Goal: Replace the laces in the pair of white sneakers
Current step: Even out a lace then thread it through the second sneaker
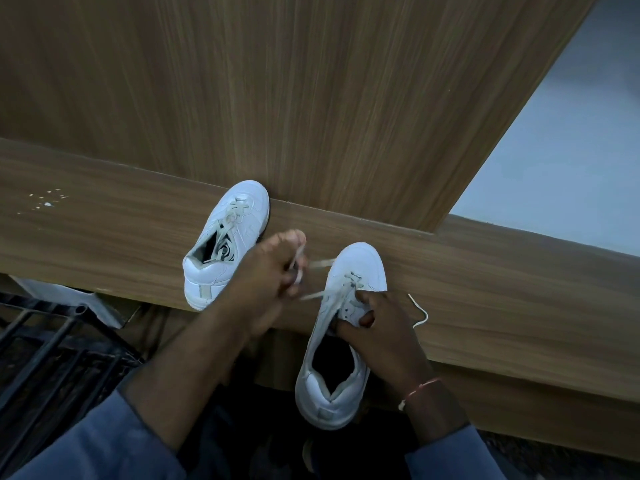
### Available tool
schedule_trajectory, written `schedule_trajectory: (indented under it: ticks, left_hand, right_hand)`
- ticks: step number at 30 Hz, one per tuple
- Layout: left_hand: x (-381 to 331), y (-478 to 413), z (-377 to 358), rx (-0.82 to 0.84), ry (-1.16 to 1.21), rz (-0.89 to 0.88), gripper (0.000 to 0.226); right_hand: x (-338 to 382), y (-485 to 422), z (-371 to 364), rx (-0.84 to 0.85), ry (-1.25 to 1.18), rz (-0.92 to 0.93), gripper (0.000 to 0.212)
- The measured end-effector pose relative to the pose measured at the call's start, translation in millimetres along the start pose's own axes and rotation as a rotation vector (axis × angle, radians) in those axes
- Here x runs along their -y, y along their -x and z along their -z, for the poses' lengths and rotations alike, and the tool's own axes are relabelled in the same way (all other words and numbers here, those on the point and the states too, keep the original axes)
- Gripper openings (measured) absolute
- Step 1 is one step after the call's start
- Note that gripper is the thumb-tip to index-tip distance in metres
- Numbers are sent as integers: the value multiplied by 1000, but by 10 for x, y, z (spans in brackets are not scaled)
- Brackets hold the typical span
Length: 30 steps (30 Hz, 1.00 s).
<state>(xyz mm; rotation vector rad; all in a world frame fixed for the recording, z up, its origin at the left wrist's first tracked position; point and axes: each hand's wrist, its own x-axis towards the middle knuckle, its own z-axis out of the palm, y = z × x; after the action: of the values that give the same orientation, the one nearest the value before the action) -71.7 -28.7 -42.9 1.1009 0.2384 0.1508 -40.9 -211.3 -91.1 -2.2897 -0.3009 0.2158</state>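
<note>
Two white sneakers rest on a wooden table (pixel 104 237). The left sneaker (pixel 227 240) stands by the back panel with a pale lace through its upper eyelets. The right sneaker (pixel 341 337) hangs half over the table's front edge. My right hand (pixel 377 327) grips its tongue and side near the eyelets. My left hand (pixel 273 282) is closed on a lace (pixel 320 264) that runs from the lower eyelets of the right sneaker toward the left. Another lace end (pixel 420 311) lies loose on the table to the right of that shoe.
A tall wooden panel (pixel 311 98) rises behind the table. A pale wall or window (pixel 571 150) shows at the right. A black metal frame (pixel 45 344) stands below the table edge at the left. White specks (pixel 46 199) mark the table's left part.
</note>
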Motion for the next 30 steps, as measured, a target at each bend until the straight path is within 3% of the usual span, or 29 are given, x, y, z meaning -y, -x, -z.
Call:
schedule_trajectory:
  ticks: [2,3,6,7,8,12,14,15,17,18,20,24,27,30]
  left_hand:
    - [211,-77,132,-60,-816,-127,15]
    - [298,-98,165,16,-1059,-136,17]
    - [391,-99,147,273,-1444,-154,32]
    - [364,-86,126,293,-1455,-167,32]
    - [315,-57,104,294,-1321,-158,31]
    - [87,0,46,225,114,-2,24]
    - [48,-66,103,54,305,31,28]
    - [68,-104,143,-66,173,47,29]
    - [159,-163,264,-298,-470,21,29]
    - [228,-178,329,-332,-773,-37,26]
    - [334,-161,364,-259,-1072,-129,21]
    - [436,-103,217,-56,-1436,-194,64]
    - [371,-92,163,-124,-1464,-339,34]
    - [317,-76,135,-271,-1356,-457,23]
  right_hand:
    - [-5,-2,-2,-13,-2,-9,67]
    - [-4,-6,-10,-17,3,-11,68]
    - [7,-13,-14,-11,-6,-35,67]
    - [6,-17,-17,-6,-23,-48,66]
    - [1,-15,-15,-1,-42,-60,66]
    - [-10,-11,5,1,-142,-107,63]
    - [-20,-16,26,9,-163,-131,63]
    - [-30,-20,30,17,-163,-140,63]
    - [-28,-23,46,33,-177,-149,60]
    - [-25,-23,57,33,-194,-151,56]
    - [-19,-21,91,-3,-216,-141,39]
    - [-27,-28,117,-124,-89,-89,10]
    - [-65,-67,73,-209,10,-34,11]
    - [-74,-103,44,-242,86,31,14]
